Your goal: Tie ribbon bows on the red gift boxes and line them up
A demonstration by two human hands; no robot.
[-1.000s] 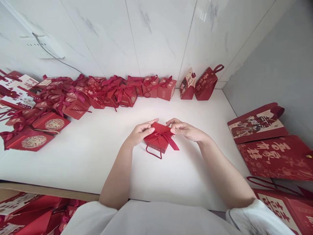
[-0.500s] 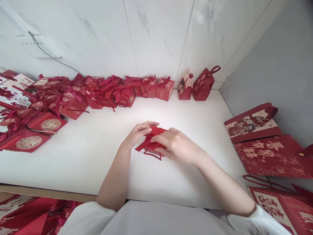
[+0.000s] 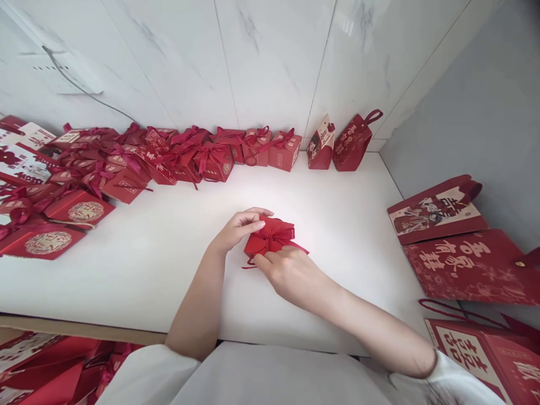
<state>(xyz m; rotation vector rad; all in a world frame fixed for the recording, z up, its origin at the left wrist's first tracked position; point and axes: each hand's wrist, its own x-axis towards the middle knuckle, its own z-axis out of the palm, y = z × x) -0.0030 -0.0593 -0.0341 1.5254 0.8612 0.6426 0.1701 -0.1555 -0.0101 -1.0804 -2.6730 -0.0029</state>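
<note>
A small red gift box [image 3: 252,246] stands on the white table in front of me, with a red ribbon bow [image 3: 273,235] tied across its top. My left hand [image 3: 241,229] grips the far left side of the box, thumb on its top edge and fingers behind it. At the near side, my right hand [image 3: 283,271] is closed, its fingertips pinched at the thin red cord handle [image 3: 248,266]. The rest of the cord and the front of the box are hidden behind the right hand.
Several red boxes with bows [image 3: 213,162] line the wall and crowd the left side of the table [image 3: 169,270]. Two upright bags [image 3: 352,143] stand at the back right. Larger red bags [image 3: 468,264] lie along the right edge. A carton of red packaging [image 3: 54,360] is at the lower left.
My right hand has moved from over the bow down to the near side of the box. The bow now shows, its loop and tail spread to the right. The left hand keeps its place.
</note>
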